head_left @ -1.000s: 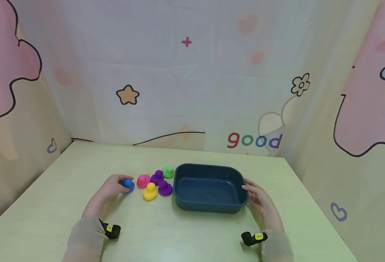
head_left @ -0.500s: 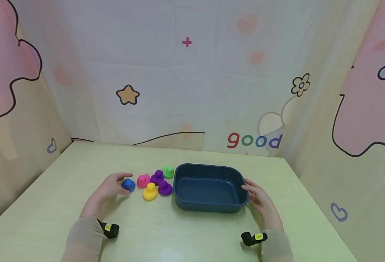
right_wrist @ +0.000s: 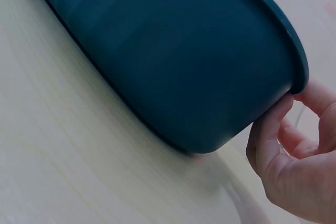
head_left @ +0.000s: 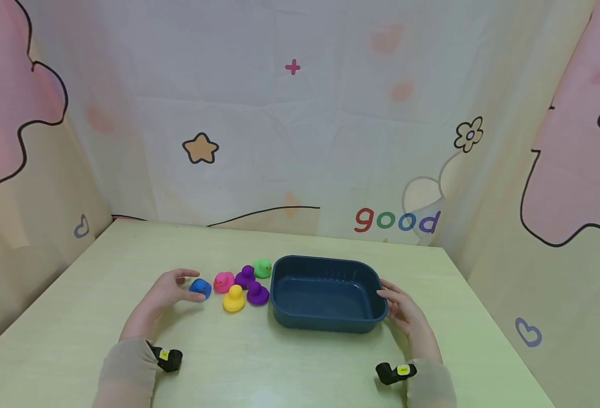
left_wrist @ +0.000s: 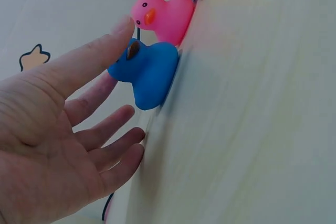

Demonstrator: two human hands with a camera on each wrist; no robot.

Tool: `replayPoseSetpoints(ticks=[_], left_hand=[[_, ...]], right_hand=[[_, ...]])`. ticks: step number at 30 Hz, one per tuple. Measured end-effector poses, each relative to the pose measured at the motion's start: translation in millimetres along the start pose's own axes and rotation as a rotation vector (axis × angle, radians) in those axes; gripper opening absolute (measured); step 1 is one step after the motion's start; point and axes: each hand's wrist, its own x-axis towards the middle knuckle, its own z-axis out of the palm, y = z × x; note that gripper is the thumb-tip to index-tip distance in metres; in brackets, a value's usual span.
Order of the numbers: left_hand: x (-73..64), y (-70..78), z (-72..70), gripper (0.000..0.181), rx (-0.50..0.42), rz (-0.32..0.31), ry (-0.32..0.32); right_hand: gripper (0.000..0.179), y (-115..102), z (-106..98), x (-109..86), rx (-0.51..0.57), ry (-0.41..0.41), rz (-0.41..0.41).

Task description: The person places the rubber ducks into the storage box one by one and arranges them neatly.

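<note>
In the head view my left hand (head_left: 169, 289) is spread around a blue rubber duck (head_left: 200, 288) on the table. The left wrist view shows its fingers loose, with the thumb passing in front of the duck's head and no grip on it. Beside the blue duck sit a pink duck (head_left: 224, 282), a yellow duck (head_left: 234, 298), two purple ducks (head_left: 257, 293) and a green duck (head_left: 262, 268). My right hand (head_left: 403, 306) rests its relaxed fingertips against the right end of a dark blue rectangular basin (head_left: 330, 323), just under the rim in the right wrist view.
The light table (head_left: 259, 362) carries all of these things. Behind it hangs a printed cloth (head_left: 259, 170) that also closes in both sides. The basin's left wall stands close beside the green duck and one purple duck.
My left hand has loosened from the blue duck and drawn slightly left, its fingers spreading wider. The duck stays nearly in place. My right hand and the basin have not moved.
</note>
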Motion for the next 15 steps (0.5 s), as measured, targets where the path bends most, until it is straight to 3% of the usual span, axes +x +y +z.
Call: replayPoseSetpoints(ticks=[15], left_hand=[[2.9,-3.9,5.4,0.065,-0.006,-0.035,0.013]], right_hand=[[0.054,1.5,-1.4,0.5,-0.026,-0.003,0.002]])
